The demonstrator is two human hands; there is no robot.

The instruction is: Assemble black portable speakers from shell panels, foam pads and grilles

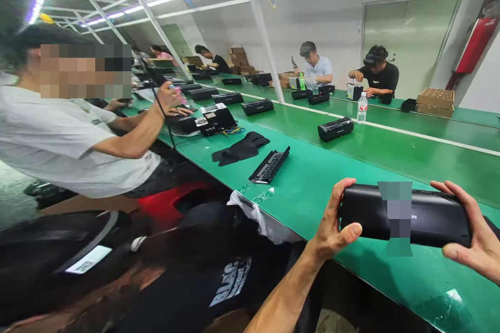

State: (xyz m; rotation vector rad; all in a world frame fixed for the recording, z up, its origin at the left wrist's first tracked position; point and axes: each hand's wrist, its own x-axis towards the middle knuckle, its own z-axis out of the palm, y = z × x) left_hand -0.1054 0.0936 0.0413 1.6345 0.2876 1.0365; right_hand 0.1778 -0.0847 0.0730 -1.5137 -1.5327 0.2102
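Between my two hands I hold a long black plastic casing [363,213], roughly level above the green bench. My left hand [338,221] grips its left end, thumb on the near face and fingers round the top edge. At the other end, my right hand [471,229] clasps it the same way. A pixelated patch covers part of the casing's middle, and its far side is hidden. To the left on the bench lie a slotted black shell [269,166] and a flat black sheet [242,148], both apart from my hands.
The green bench [219,171] runs away to the left. A person in a white shirt [78,135] works close on my left. Several black units, one a casing [335,129], sit on the green strip near a water bottle [362,108]. Cartons [435,101] and other people are across.
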